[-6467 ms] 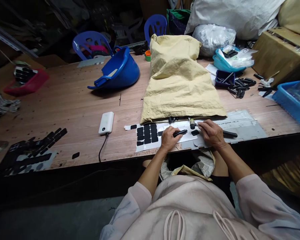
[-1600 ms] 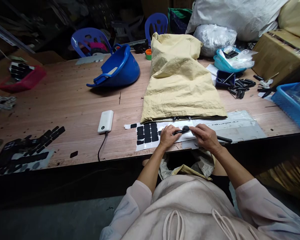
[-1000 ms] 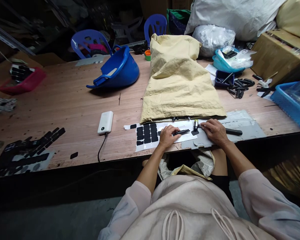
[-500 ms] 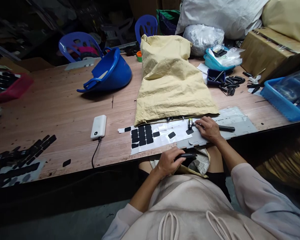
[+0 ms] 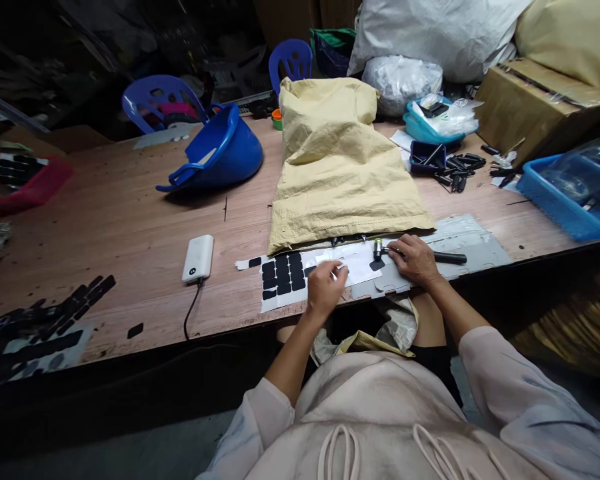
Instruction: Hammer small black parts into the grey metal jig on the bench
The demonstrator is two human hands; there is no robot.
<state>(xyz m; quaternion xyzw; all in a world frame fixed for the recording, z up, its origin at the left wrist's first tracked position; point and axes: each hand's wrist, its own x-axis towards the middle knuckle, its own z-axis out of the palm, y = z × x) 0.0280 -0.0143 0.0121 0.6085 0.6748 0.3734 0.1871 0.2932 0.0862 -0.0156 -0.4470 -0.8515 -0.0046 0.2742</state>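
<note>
My right hand [image 5: 416,260] is closed round the shaft of a small hammer [image 5: 450,257], close to its head, above a grey board [image 5: 483,250]. My left hand [image 5: 324,288] is over a white sheet [image 5: 363,260] with its fingers bent together. The fingertips are at a spot on the sheet, and what they pinch is too small to make out. Left of this hand, rows of black rounded pads [image 5: 283,272] lie on the sheet. Another black pad [image 5: 377,265] is just below the hammer head. An open yellowish sack [image 5: 363,342] lies across my lap.
A large yellow sack [image 5: 350,167] lies just beyond the sheet. On the left are a white power bank [image 5: 198,259] with a cable, a tilted blue basin [image 5: 230,150] and black strips [image 5: 45,320]. Black handles [image 5: 460,170] and a blue basket [image 5: 565,200] are on the right.
My left hand has moved from above my lap up onto the white sheet. The slim black handle it held is out of sight. My right hand stays on the hammer.
</note>
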